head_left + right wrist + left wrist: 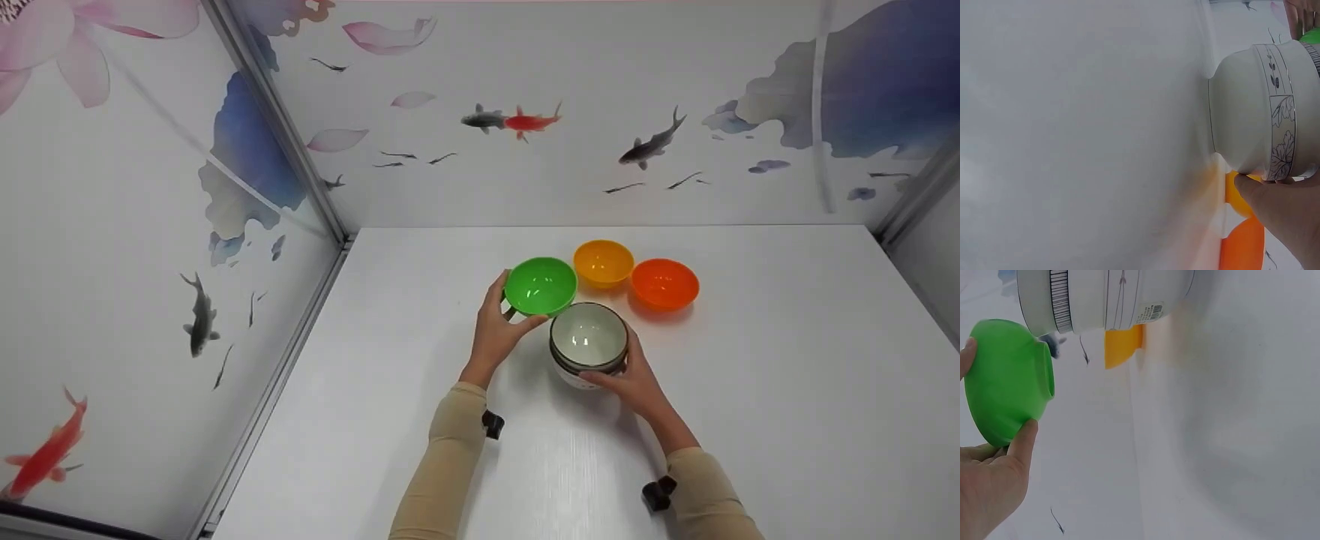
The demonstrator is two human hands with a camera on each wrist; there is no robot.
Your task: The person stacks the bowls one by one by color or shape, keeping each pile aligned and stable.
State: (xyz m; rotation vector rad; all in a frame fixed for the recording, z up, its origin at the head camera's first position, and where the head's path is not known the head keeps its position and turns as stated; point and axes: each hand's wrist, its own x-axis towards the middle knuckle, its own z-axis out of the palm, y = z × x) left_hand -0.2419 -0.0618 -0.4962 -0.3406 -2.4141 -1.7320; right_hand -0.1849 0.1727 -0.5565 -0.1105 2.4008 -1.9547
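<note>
A green bowl (pixel 541 286) is held in my left hand (pixel 496 334), thumb on the near side and fingers around the far left. The left wrist view shows this green bowl (pixel 1008 382) raised off the table, its foot ring towards the table. My right hand (pixel 639 381) grips a stack of pale ceramic bowls (pixel 589 337) from the right side. Dark leaf patterns band the lower ceramic bowl (pixel 1283 135) in the right wrist view. That stack is upright, on the table or very near it. The green bowl is just behind its left rim.
Behind the stack stand a yellow bowl (pixel 604 262) and an orange bowl (pixel 665 285), side by side on the white table (pixel 787 390). Walls printed with fish and petals enclose the table at the back (pixel 525 187) and left.
</note>
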